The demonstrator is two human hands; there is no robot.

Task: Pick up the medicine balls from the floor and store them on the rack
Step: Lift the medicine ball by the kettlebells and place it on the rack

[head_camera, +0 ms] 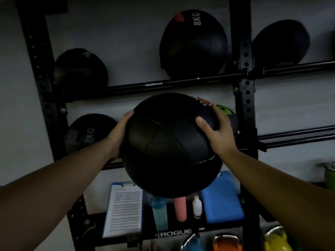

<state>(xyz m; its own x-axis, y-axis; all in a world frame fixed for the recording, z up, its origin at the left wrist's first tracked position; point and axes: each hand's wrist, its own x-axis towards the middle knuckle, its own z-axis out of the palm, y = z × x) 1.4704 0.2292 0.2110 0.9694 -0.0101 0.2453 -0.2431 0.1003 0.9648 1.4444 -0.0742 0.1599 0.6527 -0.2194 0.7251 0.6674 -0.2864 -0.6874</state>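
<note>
The grip is two-handed: the left hand (119, 132) is cupped against the left side of a black medicine ball (168, 147), palm flat to it and fingers curving up round its edge. The right hand (218, 134) clasps the upper right side, with the thumb lying on the near face and the fingers wrapped over the far side. Both forearms reach in from the lower corners of the frame, stretched almost straight and angled upward.

The medicine ball sits at the centre of the frame, held in the air in front of the middle tier of a black steel rack (243, 98). It is smooth and matte, with stitched seams crossing on its near face and a reddish patch at its upper right.

Just behind the right hand, a ball with a green patch (230, 115) rests on the middle tier, and a 2KG ball (88, 133) sits at the tier's left end. On the tier above sit an 8KG ball (194, 44), a smaller ball (79, 69) at upper left and another ball (281, 42) at upper right.

Below the medicine ball, a shelf holds a clipboard (124, 209), a teal bottle (159, 212), a pink bottle (180, 209), a small white bottle (197, 207) and a blue pad (222, 198). An orange kettlebell (226, 242) shows at the bottom edge.
</note>
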